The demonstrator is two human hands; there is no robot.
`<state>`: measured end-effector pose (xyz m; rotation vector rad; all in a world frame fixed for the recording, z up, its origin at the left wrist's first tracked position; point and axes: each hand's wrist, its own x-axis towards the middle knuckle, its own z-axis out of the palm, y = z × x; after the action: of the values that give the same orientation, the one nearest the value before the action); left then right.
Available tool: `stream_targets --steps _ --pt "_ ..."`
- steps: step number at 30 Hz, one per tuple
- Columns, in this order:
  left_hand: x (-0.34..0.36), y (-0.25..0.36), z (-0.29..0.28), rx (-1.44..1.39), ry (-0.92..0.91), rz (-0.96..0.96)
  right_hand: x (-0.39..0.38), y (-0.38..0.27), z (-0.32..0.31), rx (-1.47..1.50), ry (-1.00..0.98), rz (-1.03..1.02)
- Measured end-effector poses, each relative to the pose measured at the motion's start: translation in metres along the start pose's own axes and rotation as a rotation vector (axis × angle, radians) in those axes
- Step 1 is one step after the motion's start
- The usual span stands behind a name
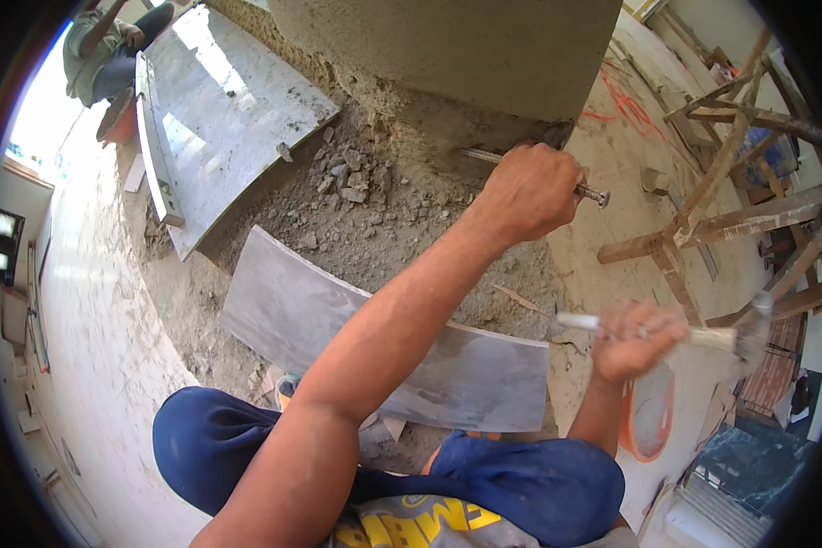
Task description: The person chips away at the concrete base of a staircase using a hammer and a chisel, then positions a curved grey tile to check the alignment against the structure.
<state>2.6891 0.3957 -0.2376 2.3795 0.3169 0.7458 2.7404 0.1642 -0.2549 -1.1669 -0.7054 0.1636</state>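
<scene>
My left hand (530,190) is closed around a ribbed steel rod (594,194), like a chisel cut from rebar. The rod lies almost level at the foot of the concrete column (447,55), one end toward its rough, chipped base and the blunt end sticking out to the right. Lower right, my right hand (637,340) grips a hammer (714,338) by its pale handle. The hammer's head, blurred by motion, is well apart from the rod. Under my left forearm lies a grey tile piece (292,288) with a curved edge.
Rubble (347,178) and loose mortar cover the ground by the column. A large glossy slab (233,100) with a long level (155,155) on its edge is at the left, near a crouching person (110,46). Wooden trestles (717,215) and an orange-rimmed tub (648,416) stand right.
</scene>
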Motion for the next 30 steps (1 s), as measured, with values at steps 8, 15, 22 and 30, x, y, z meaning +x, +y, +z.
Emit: stream_targets --steps 8,15,22,30 --pt "-0.003 -0.005 0.001 0.027 0.021 0.004 0.002 -0.002 -0.008 0.183 -0.079 0.130" --pt "-0.003 -0.003 0.000 0.045 0.028 0.026 -0.001 0.024 -0.025 -0.308 -0.198 0.227" --pt "0.004 0.003 0.006 0.028 0.038 0.034 -0.014 0.038 -0.025 -0.114 -0.050 0.162" --pt "-0.001 -0.003 0.006 0.014 0.079 0.050 -0.002 0.010 -0.009 0.047 -0.064 0.215"
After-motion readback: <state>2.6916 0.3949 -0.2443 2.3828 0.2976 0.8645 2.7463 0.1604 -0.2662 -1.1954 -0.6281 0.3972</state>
